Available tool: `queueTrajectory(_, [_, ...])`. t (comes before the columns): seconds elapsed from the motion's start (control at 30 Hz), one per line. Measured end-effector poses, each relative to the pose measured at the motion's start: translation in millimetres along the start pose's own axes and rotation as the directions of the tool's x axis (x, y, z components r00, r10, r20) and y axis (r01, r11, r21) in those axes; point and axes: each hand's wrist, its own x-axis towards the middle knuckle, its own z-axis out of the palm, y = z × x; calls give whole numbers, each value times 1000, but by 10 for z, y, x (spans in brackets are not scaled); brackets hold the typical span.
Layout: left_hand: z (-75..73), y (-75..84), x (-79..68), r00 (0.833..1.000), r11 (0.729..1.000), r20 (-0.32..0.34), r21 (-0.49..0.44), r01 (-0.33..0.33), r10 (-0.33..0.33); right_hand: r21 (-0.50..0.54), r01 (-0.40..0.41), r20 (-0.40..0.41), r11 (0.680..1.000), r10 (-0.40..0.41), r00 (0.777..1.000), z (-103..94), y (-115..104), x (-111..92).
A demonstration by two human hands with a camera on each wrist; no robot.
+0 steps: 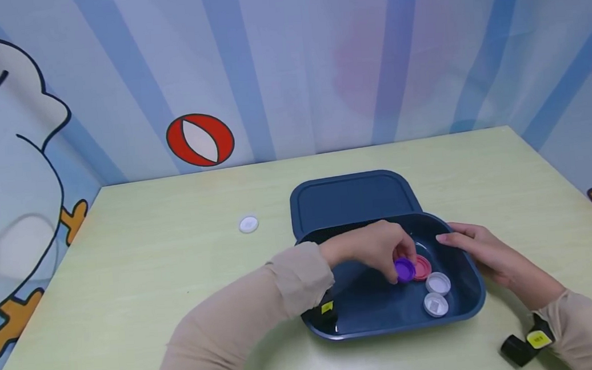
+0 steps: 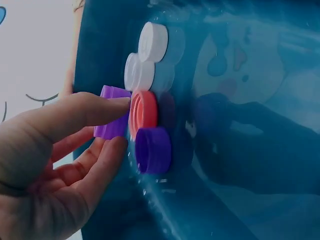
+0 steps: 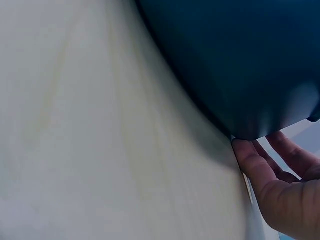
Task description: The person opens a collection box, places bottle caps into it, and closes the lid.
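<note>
Left sleeve spans the tray's left edge, left grip pinching a purple cap near the right end, beside a pink cap and white caps, right grip holding the back-right corner.

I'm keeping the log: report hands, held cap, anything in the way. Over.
Left hand pinching one purple cap. Right hand holding blue tub by rim. Held purple cap close to red cap. Nothing obviously blocking.

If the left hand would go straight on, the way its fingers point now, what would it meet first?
The left hand holds a purple cap, and this would probably meet the red cap first, just ahead in the left wrist view. Any gap between them is hard to judge.
</note>
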Motion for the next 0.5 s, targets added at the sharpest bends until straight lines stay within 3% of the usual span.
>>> queueTrajectory(0.27, [98, 62, 110, 997, 1000, 75, 23, -1, -1, 38, 18, 9, 999, -18, 1000, -6, 7, -7])
queueTrajectory(0.5, [147, 61, 145, 996, 1000, 84, 13, -5, 4, 30, 12, 9, 999, -13, 1000, -19, 6, -4])
